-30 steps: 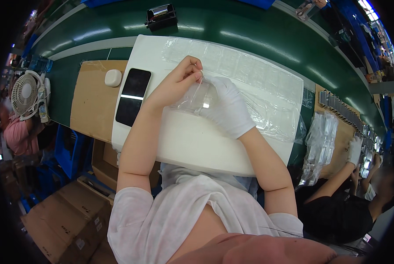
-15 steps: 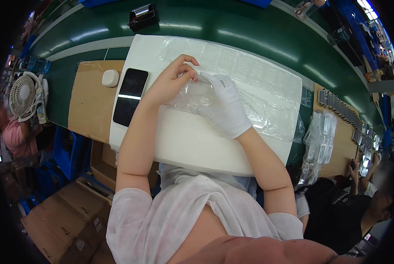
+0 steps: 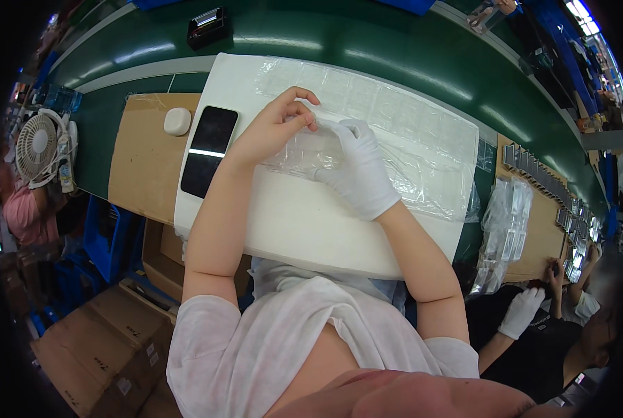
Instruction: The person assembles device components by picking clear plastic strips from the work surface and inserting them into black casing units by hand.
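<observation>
My bare left hand point(image 3: 280, 127) is over the white board, its thumb and index finger pinched together at a clear plastic piece point(image 3: 315, 150). My right hand point(image 3: 359, 166), in a white glove, has its thumb and fingers curved around the same piece from the other side. The fingertips of both hands almost meet at its upper edge. The piece is see-through, so its exact shape is hard to make out. Under and beyond the hands lie clear plastic sheets with pockets point(image 3: 374, 97), wrinkled and shiny.
Left of my forearm are a black phone point(image 3: 210, 150) and a small white case point(image 3: 177, 121) on cardboard. A black box point(image 3: 207, 28) sits on the green belt point(image 3: 283, 35). To the right are clear pouches point(image 3: 506, 233), rows of metal parts point(image 3: 534, 167) and a co-worker's gloved hand point(image 3: 522, 313).
The black box has shifted left along the green belt. A co-worker's gloved hand has come into sight at lower right. My hands keep nearly the same pose around the clear piece.
</observation>
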Action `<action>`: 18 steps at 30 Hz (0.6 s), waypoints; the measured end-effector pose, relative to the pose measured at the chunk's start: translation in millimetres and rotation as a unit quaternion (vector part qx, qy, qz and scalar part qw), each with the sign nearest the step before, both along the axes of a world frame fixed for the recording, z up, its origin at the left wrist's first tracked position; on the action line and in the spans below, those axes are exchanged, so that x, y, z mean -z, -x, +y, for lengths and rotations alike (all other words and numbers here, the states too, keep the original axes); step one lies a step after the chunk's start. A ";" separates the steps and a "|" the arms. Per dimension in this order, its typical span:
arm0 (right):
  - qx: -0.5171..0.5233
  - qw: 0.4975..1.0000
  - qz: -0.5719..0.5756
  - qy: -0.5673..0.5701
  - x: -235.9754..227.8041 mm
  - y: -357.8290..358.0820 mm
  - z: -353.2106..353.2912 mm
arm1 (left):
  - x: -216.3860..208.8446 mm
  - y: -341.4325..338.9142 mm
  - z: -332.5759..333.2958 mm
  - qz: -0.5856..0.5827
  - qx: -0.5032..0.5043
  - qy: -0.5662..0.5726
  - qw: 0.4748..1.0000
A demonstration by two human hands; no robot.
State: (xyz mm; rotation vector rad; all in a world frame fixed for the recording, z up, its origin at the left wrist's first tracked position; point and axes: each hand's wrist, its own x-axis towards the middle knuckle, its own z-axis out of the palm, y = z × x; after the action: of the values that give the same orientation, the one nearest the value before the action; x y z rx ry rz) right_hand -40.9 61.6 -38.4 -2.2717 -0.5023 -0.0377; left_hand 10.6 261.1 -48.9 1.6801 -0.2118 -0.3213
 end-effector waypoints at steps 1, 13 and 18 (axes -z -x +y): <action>-0.001 1.000 0.007 0.002 0.2 -0.1 -0.2 | 0.2 0.2 -0.1 -0.003 0.000 -0.002 1.000; -0.009 1.000 0.019 -0.018 -0.9 0.9 -2.2 | -1.4 2.3 -2.8 -0.011 0.003 -0.058 0.998; -0.018 1.000 0.007 -0.020 -1.7 -1.3 -4.1 | -4.4 1.0 -2.8 0.000 0.005 -0.054 0.999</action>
State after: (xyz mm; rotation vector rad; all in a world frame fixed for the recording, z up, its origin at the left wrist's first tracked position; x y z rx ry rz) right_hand -39.6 57.4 -36.7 -2.2217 -0.5305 -0.0138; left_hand 9.6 258.3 -44.5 1.7870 -0.2050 -0.3454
